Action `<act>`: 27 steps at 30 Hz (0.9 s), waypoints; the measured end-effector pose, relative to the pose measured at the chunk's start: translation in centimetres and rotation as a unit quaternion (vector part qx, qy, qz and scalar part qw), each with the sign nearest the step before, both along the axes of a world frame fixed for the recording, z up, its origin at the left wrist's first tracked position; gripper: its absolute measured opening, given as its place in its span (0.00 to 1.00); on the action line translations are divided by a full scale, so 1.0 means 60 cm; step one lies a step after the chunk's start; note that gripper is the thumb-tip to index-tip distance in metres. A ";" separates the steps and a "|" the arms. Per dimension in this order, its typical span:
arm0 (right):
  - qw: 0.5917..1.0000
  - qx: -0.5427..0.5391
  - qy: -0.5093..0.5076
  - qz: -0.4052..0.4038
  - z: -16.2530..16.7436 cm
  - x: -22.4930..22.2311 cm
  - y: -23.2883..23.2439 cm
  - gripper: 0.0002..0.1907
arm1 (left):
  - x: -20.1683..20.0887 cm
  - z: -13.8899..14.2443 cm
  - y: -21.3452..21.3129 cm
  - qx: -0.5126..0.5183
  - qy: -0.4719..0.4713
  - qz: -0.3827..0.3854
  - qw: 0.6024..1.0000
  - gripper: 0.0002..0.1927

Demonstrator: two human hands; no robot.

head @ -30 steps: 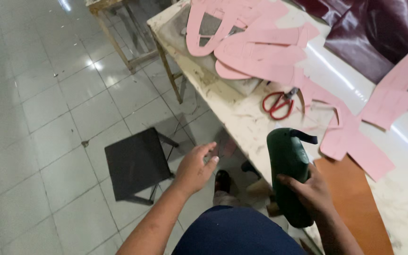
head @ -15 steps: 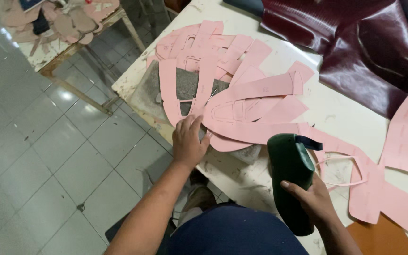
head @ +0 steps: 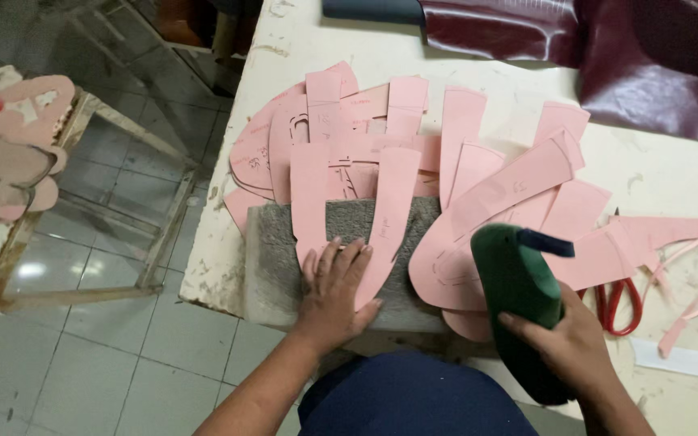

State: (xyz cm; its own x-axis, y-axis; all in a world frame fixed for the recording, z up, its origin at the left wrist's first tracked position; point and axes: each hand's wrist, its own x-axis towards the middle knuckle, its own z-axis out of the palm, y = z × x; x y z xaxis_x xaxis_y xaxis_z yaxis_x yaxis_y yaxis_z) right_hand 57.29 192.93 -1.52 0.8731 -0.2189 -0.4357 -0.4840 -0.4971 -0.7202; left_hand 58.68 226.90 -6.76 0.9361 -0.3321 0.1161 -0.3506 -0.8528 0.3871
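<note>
I am holding the green last (head: pixel 519 299) upright at the bench (head: pixel 656 178) edge, my right hand (head: pixel 563 347) wrapped closed around its lower half. My left hand (head: pixel 334 287) is lying flat and open on the grey pad (head: pixel 349 222), fingertips pressing a pink pattern (head: pixel 389 202). Doing this well, I judge, means keeping the palm steady so the fanned patterns are not sliding toward the scissors (head: pixel 620 303).
</note>
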 end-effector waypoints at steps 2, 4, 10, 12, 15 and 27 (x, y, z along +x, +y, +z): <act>0.998 -0.029 -0.052 -0.009 0.002 0.025 0.062 0.35 | 0.005 0.017 0.019 -0.036 -0.004 -0.038 0.999 0.46; 0.994 -0.080 -0.077 -0.018 0.007 0.039 0.100 0.35 | 0.015 0.029 0.017 -0.066 -0.021 -0.058 0.996 0.38; 0.989 -0.113 -0.091 -0.031 0.010 0.045 0.144 0.33 | 0.074 0.039 -0.023 -0.135 -0.055 -0.093 0.985 0.26; 0.988 -0.107 -0.107 -0.026 0.003 0.037 0.145 0.33 | 0.089 0.031 -0.035 -0.133 -0.056 -0.077 0.986 0.26; 0.986 -0.094 -0.138 -0.012 -0.012 0.026 0.146 0.32 | 0.105 0.013 -0.051 -0.113 -0.051 -0.045 0.991 0.18; 0.980 -0.117 -0.163 0.012 -0.042 0.011 0.145 0.34 | 0.130 -0.016 -0.078 0.018 -0.005 -0.058 0.998 0.08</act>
